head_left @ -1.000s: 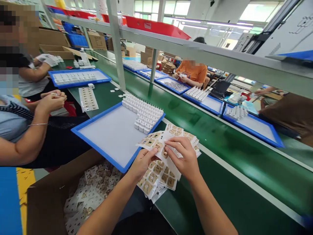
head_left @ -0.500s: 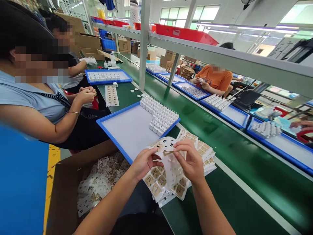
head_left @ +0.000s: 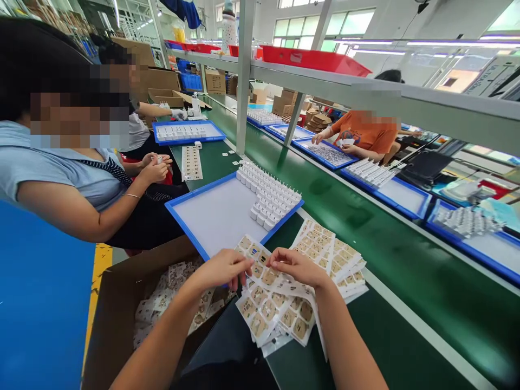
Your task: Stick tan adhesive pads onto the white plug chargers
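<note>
My left hand point(head_left: 225, 268) is above the left edge of a sticker sheet, its thumb and fingers drawn together; what lies between them is too small to name. My right hand point(head_left: 296, 265) touches the same sheet with thumb and forefinger pinched, and any piece between them is hidden. The sticker sheet point(head_left: 258, 253), with brown rounded shapes and small dark slots, lies over a fanned pile of similar sheets point(head_left: 264, 309). Behind my hands, a blue-rimmed tray point(head_left: 211, 195) holds rows of white pronged plugs point(head_left: 272, 189) on its right side.
A cardboard box point(head_left: 114, 303) of used sheets stands at lower left. A person in blue point(head_left: 73, 173) sits at left near another tray point(head_left: 189, 132). A green conveyor point(head_left: 345, 216) runs behind, with blue trays and a person in orange point(head_left: 361, 132) beyond. A metal post point(head_left: 244, 81) rises from the bench.
The sheet that curled up between my hands is now lower and flatter over the pile. My left hand has shifted left, and the whole view has moved slightly.
</note>
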A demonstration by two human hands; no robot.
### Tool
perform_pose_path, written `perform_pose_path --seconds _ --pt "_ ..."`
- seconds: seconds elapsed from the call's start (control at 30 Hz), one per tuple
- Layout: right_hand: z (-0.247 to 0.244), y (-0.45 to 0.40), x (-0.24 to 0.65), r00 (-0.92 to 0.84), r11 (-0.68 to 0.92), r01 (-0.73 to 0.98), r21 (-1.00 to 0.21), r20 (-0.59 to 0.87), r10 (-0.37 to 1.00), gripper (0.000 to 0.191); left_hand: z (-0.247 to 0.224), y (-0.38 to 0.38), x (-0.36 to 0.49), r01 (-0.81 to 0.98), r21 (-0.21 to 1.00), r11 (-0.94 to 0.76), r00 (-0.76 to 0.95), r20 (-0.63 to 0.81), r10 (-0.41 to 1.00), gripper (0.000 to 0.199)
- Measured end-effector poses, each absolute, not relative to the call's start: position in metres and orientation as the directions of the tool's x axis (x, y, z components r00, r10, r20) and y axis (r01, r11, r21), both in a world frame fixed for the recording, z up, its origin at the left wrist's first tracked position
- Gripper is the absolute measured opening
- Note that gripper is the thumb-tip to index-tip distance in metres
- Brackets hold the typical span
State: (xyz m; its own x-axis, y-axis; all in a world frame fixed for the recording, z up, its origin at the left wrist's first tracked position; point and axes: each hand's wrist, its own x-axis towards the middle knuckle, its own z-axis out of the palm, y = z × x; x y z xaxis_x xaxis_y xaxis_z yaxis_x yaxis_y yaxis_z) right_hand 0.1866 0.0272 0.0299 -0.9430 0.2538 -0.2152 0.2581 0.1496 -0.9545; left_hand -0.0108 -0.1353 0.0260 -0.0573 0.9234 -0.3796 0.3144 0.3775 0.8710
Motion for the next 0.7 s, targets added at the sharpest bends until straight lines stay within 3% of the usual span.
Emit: perform_pose_path --seconds 0.1,0.17,0.27,0.33,0.5,0.6,0.67,0.7 --pt "0.036 0.022 0.189 -0.968 0.117 0.221 -0.968 -0.202 0.151 0.038 0.026 -0.097 -0.038 0.581 0.771 0.262 -0.333 -0.069 0.941 0.041" --pt "0.045 0.017 0.192 -0.977 0.110 0.190 -0.976 -0.177 0.115 0.036 0.022 -0.062 -0.049 0.678 0.690 0.253 -0.426 0.089 0.900 0.048" --pt "0.060 0.010 0.198 -0.975 0.186 0.168 -0.968 -0.136 0.177 0.034 0.013 -0.015 -0.057 0.691 0.676 0.256 -0.443 0.117 0.889 0.070" --pt "0.069 0.008 0.203 -0.964 0.260 0.169 -0.951 -0.104 0.244 0.032 0.008 0.005 -0.060 0.677 0.689 0.259 -0.443 0.101 0.891 0.069" --pt "0.074 0.015 0.212 -0.916 0.284 0.137 -0.949 -0.012 0.400 0.031 0.005 -0.001 -0.069 0.584 0.765 0.272 -0.520 0.095 0.849 0.038" --pt "0.071 0.017 0.212 -0.862 0.256 0.101 -0.961 0.044 0.506 0.031 0.014 -0.035 -0.068 0.493 0.840 0.228 -0.569 0.112 0.815 0.038" --pt "0.071 0.013 0.209 -0.838 0.223 0.064 -0.973 0.069 0.541 0.029 0.021 -0.065 -0.058 0.297 0.951 0.086 -0.564 0.102 0.820 0.044" --pt "0.073 0.009 0.208 -0.836 0.208 0.042 -0.977 0.080 0.544 0.028 0.023 -0.080 -0.050 0.108 0.994 -0.035 -0.550 0.089 0.830 0.046"
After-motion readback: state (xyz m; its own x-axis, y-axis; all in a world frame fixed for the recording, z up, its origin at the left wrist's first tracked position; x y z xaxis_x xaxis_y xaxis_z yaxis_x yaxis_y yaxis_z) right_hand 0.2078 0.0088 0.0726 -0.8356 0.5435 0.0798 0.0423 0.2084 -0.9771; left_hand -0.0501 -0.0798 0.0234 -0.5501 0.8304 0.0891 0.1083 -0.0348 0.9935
